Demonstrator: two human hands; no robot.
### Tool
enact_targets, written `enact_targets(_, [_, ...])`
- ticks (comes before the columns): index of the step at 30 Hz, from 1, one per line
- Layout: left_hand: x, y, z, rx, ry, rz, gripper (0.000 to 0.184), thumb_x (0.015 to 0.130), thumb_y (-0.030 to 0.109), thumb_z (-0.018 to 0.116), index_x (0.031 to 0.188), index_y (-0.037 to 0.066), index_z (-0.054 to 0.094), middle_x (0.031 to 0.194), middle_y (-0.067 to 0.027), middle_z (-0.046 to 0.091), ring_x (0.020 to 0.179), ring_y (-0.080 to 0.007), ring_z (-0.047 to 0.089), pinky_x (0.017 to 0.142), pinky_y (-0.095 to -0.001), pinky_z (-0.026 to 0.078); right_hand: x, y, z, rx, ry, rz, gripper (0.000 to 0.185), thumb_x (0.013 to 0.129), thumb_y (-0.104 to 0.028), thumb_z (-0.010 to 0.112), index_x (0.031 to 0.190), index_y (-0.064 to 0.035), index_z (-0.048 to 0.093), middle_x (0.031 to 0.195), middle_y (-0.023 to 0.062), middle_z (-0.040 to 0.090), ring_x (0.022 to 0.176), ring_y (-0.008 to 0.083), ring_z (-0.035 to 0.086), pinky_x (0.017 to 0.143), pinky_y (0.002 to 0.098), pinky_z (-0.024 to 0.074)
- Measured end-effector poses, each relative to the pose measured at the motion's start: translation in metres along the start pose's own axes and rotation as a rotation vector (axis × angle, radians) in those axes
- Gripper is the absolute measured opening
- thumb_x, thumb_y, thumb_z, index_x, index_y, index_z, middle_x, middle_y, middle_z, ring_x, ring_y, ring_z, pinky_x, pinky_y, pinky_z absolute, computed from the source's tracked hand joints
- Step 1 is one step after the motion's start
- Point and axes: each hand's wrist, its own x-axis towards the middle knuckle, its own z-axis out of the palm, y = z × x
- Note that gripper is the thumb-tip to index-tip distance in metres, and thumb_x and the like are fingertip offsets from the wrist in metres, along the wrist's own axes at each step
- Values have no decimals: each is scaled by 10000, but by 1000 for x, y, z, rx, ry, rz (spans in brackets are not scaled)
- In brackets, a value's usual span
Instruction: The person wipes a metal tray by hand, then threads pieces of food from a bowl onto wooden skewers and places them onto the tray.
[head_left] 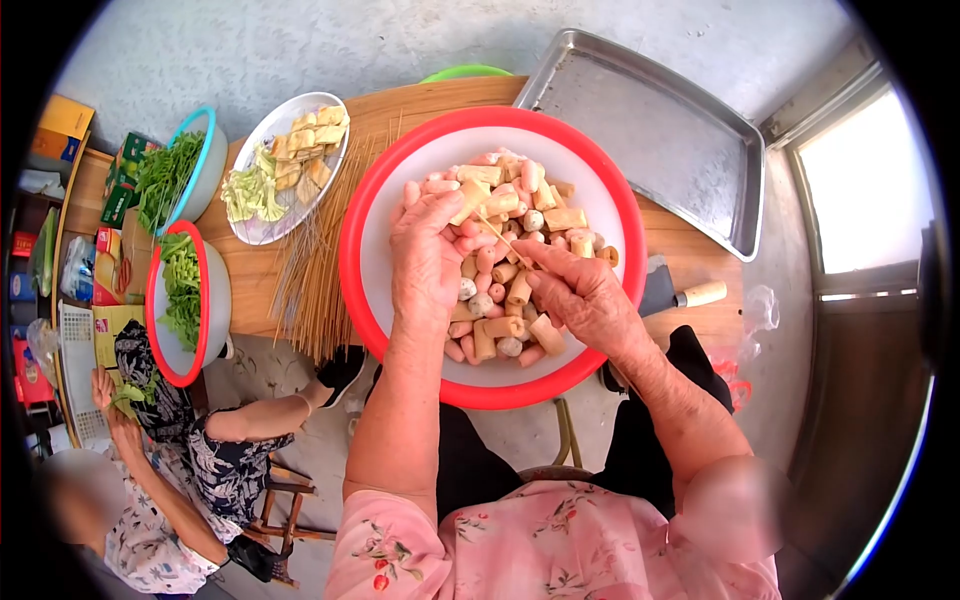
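A wide white basin with a red rim [487, 395] sits in front of me, heaped with pink sausages [484, 260], tan hollow roll pieces [566, 219] and speckled grey balls [480, 306]. Over the heap, my left hand [425, 250] pinches a tan roll piece [469, 201] in its fingertips. My right hand [585, 295] grips a thin bamboo skewer [497, 232] that points up and left to that piece. Whether the tip has gone into it I cannot tell. Many loose skewers [325, 260] lie left of the basin.
A metal tray [650, 130] lies behind right, and a cleaver [690, 295] beside the basin. At left stand an oval plate [262, 232] of sliced food, a blue-rimmed bowl [205, 185] and a red-rimmed bowl [213, 310] of greens. Another person [185, 500] sits at lower left, holding leaves.
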Motion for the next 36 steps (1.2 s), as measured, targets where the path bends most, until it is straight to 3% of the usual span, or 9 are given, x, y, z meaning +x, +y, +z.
enact_targets(4, [0,-1,0,23,0,-5,106,818,-8,595,893,21,526,770,-61,570,521,-123,520,446,-212,420,0,-3,0,49,-31,116,346,885,-89,564,1226,-35,543,825,120,579,784,175,515,723,285,448])
enact_targets(7, [-5,-1,4,34,-5,-14,93,819,3,607,875,18,534,752,-62,570,518,-115,518,446,-211,423,-2,1,4,-56,17,-13,336,894,-91,555,1224,-31,543,834,108,583,762,166,524,710,274,456])
enact_targets(10, [-9,-3,5,65,-45,-29,120,819,23,612,911,32,536,752,-46,560,535,-106,509,456,-206,419,-3,1,8,72,6,126,311,899,-95,551,1203,-30,559,814,97,588,749,167,532,710,270,465])
enact_targets(12, [-10,-3,6,89,-73,-33,155,818,35,609,951,48,531,764,-31,551,553,-101,501,465,-202,412,-2,9,12,-4,105,-20,282,911,-98,548,1179,-21,585,639,-29,501,538,37,436,502,204,401])
enact_targets(18, [-13,-15,8,57,-28,-100,77,820,44,623,871,2,583,725,-36,577,492,-80,477,441,-200,411,1,10,13,-52,128,-57,239,912,-104,551,1120,2,606,630,-31,498,545,32,435,496,208,399])
enact_targets(22, [-13,-20,7,87,-79,-200,111,805,43,630,899,-6,595,688,-10,562,473,-47,438,387,-169,313,7,19,12,-69,132,-114,222,916,-115,547,1087,10,613,608,-36,475,547,31,429,496,208,393])
enact_targets(24, [-15,-22,7,124,-68,-231,116,801,45,634,900,-6,600,673,0,556,467,-36,427,374,-162,280,9,17,13,7,186,-111,90,857,-67,579,847,17,608,632,96,488,619,194,471,589,351,416])
enact_targets(27, [-20,-25,8,197,-121,-216,161,793,92,663,914,30,576,690,0,548,482,-38,447,395,-157,308,9,11,12,94,204,45,95,858,-71,584,843,18,612,638,89,518,576,167,471,549,327,419])
enact_targets(36, [-19,-31,14,210,-34,-219,178,778,83,672,916,34,570,678,23,531,449,-29,407,365,-167,276,12,17,7,93,166,111,118,858,-90,602,845,23,635,641,74,558,583,125,503,542,289,425])
